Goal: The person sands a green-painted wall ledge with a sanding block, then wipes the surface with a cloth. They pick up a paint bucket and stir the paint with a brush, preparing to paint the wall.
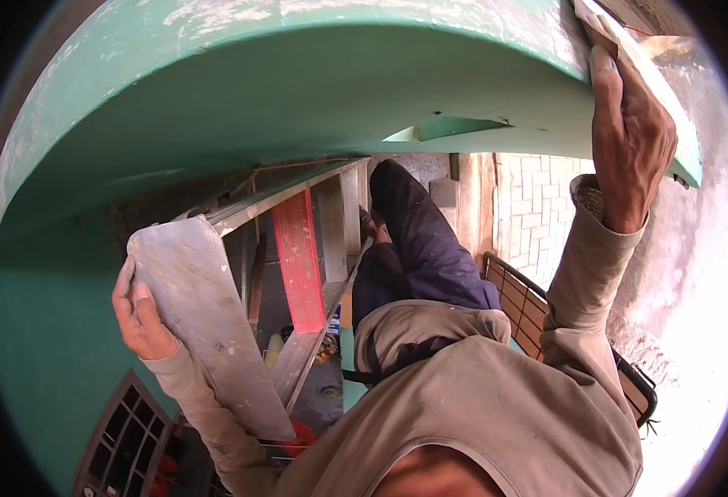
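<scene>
My left hand grips the outer edge of the stepladder's flat grey top, with its fingers curled against the side. The top is scuffed and spotted with paint. My right hand is raised at the far right, closed on a thin folded sheet that looks like sandpaper, pale with a brownish face. It lies against the rim of a curved green ledge. White patches and scrapes mark this rim. The sheet's far end is cut off by the picture's upper edge.
Below the top, the ladder has a red step and grey rails. A dark wire rack stands beside my right side. A barred window is at lower left, and a bare grey wall at right. My legs are beside the ladder.
</scene>
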`<state>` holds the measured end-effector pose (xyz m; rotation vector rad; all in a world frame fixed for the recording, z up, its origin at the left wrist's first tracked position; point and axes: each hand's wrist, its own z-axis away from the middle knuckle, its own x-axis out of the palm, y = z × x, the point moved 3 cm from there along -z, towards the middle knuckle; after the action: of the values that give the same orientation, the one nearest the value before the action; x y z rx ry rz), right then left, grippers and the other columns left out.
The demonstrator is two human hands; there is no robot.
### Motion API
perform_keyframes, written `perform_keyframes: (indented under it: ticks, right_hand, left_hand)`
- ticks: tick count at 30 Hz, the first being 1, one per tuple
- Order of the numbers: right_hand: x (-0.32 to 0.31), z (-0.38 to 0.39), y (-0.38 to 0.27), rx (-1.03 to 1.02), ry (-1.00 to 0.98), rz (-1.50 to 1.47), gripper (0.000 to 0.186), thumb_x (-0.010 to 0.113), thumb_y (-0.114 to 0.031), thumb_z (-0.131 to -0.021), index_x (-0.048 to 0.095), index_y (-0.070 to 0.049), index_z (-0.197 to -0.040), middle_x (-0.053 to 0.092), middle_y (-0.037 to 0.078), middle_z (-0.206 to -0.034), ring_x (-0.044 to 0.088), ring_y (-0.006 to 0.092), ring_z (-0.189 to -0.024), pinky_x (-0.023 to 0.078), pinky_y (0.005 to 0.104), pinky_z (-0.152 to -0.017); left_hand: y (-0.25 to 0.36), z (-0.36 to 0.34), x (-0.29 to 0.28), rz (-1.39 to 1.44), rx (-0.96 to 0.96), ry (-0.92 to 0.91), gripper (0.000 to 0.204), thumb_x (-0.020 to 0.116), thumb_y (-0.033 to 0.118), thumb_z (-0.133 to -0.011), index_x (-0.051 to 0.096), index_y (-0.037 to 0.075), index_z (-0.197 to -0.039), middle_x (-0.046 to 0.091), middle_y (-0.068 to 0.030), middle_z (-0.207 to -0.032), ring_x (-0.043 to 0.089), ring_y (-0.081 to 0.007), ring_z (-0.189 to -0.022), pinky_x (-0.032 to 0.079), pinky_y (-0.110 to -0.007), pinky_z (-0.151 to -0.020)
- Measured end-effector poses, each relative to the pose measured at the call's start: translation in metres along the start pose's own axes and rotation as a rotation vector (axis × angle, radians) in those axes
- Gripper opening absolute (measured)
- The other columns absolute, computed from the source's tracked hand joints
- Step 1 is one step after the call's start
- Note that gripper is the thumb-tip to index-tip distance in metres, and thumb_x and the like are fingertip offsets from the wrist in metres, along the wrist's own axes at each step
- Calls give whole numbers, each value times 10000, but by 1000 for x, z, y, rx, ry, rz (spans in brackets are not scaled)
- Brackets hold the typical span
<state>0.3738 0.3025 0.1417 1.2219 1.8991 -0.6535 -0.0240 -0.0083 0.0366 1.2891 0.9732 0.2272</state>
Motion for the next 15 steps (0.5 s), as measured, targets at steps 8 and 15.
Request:
perform_keyframes:
  ticks: [8,15]
  right_hand:
    - [6,2,6,-12,19,25,471,531,-508,-946,728,-131,-1148,711,106,-760,668,156,-702,522,327,-677]
    - [-3,4,4,-139,27,98,326,559,-316,-941,720,-87,-1107,699,138,-793,660,192,-699,503,352,-668]
  left_hand:
    - [-8,-1,-5,-18,52,-62,395,413,107,-977,507,-81,-1311,570,-198,-1294,561,-222,-1159,411,-326,-1023]
    - [-16,-2,-7,-48,85,-68,385,501,70,-966,507,-62,-1328,587,-176,-1286,586,-198,-1118,438,-299,-990]
